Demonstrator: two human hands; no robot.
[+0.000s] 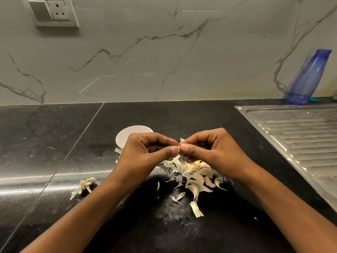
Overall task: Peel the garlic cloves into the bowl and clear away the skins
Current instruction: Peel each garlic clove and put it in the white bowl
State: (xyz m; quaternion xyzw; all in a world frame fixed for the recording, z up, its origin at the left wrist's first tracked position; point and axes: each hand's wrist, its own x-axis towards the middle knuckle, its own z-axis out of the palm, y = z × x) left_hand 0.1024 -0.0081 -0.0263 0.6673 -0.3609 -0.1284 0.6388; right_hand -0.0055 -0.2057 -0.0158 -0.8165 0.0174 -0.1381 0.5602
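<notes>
Left hand (145, 152) and right hand (206, 148) both pinch one small pale garlic clove (178, 148), fingers curled tight, near the round white bowl (125, 136).

Both hands meet above the black counter (54, 143), the left hand (144, 154) and right hand (209, 148) pinching one garlic clove (179, 148) between thumbs and forefingers. The white bowl (124, 137) sits just beyond; loose skins (193, 181) lie scattered beneath.

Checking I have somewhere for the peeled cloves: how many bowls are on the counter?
1. A white bowl stands on the black counter just behind the left hand, which covers its near side. No other shows.
</notes>
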